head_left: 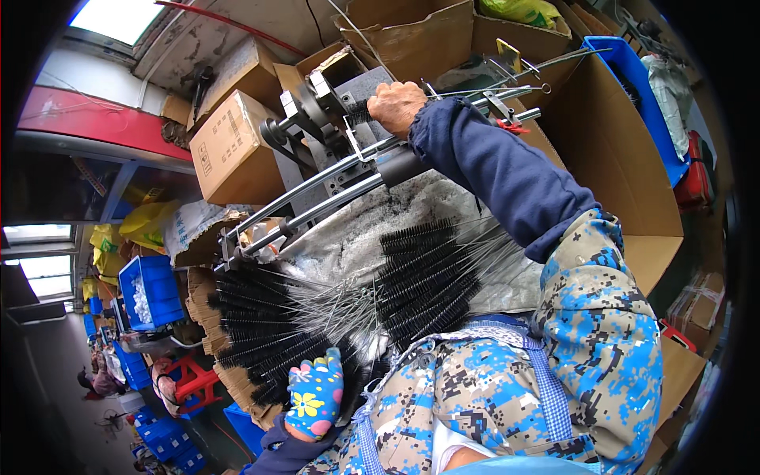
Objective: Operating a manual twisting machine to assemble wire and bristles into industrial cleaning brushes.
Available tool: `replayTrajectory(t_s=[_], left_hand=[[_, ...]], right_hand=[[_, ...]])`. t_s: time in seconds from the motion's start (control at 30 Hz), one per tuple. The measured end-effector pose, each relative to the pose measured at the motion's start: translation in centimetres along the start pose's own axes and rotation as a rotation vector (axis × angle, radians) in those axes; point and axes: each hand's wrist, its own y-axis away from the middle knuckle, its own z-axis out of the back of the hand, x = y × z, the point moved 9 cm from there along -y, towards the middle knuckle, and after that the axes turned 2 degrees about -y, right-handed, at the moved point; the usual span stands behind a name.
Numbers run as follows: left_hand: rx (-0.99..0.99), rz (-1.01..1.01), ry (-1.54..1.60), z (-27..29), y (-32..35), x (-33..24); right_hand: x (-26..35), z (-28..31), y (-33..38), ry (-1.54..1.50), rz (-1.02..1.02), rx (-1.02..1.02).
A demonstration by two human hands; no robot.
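Up top, right hand [396, 105] is bare, fingers curled tight on the metal machine [332, 134] w/ a wire brush, prob. to steady it. Left hand [315, 393], in flowered glove, fingers closed on black bottle brushes [269, 332] heaped on the lap, w/in easy reach.

I count two heaps of black bristle brushes with wire stems [348, 305] before me, too many to number. Two curved steel rails [317, 194] run across. One blue plastic bin of white pieces [149, 291] sits at my left.
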Motion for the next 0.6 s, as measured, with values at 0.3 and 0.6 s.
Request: replayTrajectory(t_s=[0.3,0.6], left_hand=[[-0.094,0.13,0.005,3.5,0.6,4.3],[-0.469,0.656,-0.066,8.7,6.6,14.5]], right_hand=[[0.1,-0.8,-1.5,-0.003,0.052,-0.079],[-3.5,-1.0,-0.5,0.132,-0.088,-0.138]])
